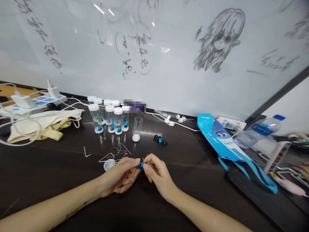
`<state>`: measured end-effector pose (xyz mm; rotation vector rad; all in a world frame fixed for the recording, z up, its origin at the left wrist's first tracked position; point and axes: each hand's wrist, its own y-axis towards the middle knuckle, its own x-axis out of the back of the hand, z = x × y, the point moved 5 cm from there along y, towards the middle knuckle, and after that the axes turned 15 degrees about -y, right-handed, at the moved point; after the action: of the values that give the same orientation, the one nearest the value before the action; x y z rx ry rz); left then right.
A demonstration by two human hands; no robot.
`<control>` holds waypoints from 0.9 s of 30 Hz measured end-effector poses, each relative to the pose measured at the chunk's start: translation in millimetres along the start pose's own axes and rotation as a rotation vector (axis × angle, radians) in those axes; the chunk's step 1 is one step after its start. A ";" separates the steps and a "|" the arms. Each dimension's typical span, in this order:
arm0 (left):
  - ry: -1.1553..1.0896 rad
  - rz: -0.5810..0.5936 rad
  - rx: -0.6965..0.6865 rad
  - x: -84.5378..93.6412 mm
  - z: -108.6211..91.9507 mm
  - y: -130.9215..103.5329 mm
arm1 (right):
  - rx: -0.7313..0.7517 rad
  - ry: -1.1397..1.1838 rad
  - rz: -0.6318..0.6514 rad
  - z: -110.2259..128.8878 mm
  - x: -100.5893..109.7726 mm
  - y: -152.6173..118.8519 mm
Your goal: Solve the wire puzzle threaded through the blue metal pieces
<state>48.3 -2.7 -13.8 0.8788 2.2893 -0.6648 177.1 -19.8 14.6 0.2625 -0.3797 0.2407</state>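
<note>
My left hand (126, 174) pinches a small shiny blue metal part (139, 166) between thumb and fingers, low over the table. From the other side my right hand (155, 169) closes its fingertips at the same part. A thin pale tip pokes up by the right fingertips; what it belongs to is hidden. Just left of my hands lies a small white round cap (109, 164). Thin metal wires or pins (120, 153) are scattered behind it. Beyond the hands stands an open clear tube (137, 129) with a white base. Near it sits a cluster of small black and blue parts (160, 140).
Several white-capped clear tubes (118, 120) with blue or green pieces stand at the back left. An L-shaped hex key (86, 152) lies nearer. Left are a cloth bag (45, 124) and power strip (38, 103); right, a blue bag (214, 138) and water bottle (263, 130). A whiteboard (169, 80) rises behind.
</note>
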 end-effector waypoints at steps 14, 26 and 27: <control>0.032 0.015 -0.001 -3.9 -1.7 -1.3 | -0.027 0.032 -0.010 -5.6 -0.3 0.2; 0.057 0.002 0.014 -2.5 -0.9 -1.5 | -0.012 -0.033 0.010 -1.1 0.4 -0.3; 0.062 0.005 0.014 -2.4 -0.8 -1.6 | -0.011 -0.037 0.014 -1.3 0.1 0.1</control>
<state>48.4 -4.2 -11.3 0.9229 2.3391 -0.6613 177.7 -19.2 13.5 0.2540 -0.4195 0.2479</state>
